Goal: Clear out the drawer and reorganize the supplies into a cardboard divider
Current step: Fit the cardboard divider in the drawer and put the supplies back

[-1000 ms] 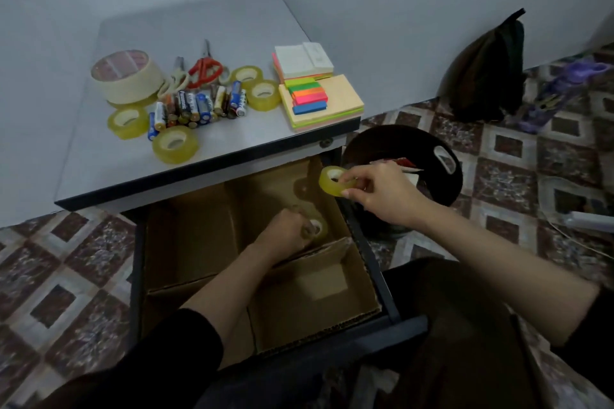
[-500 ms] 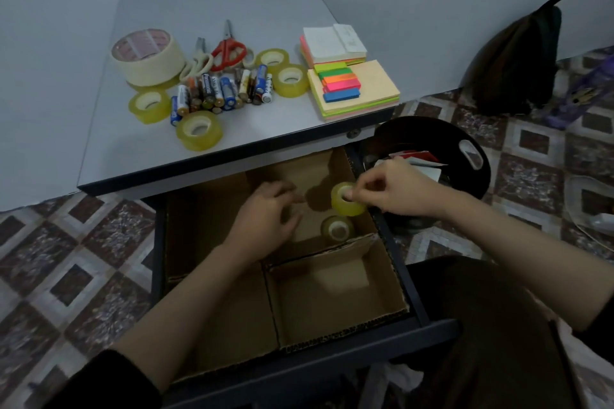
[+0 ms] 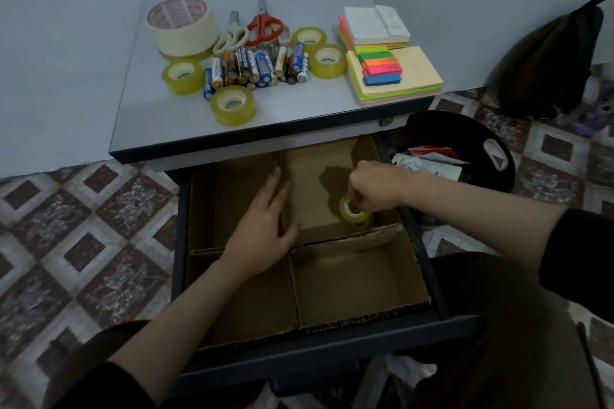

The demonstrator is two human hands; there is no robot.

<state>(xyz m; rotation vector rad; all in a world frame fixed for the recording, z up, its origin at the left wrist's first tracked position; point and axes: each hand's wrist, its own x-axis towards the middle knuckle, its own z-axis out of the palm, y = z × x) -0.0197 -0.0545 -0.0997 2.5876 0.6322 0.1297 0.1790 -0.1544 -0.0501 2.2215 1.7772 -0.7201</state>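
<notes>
Tape roll held in the cardboard divider's [image 3: 362, 318] far-right cell

The right hand [image 3: 373, 189] pinched a small yellow tape roll [image 3: 346, 207] in curled fingers, directly over 1 other roll [image 3: 364, 225] in the far-right of the divider's 4 cells. The left hand [image 3: 262, 232] lay flat, fingers straight, on the divider's middle wall. Batteries [image 3: 255, 68] sat on the desk [image 3: 159, 129] beyond the divider's far edge.

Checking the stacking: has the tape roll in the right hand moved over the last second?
Yes. The tape roll went from above the drawer's right edge down into the divider's back-right compartment, over a second roll.
</notes>
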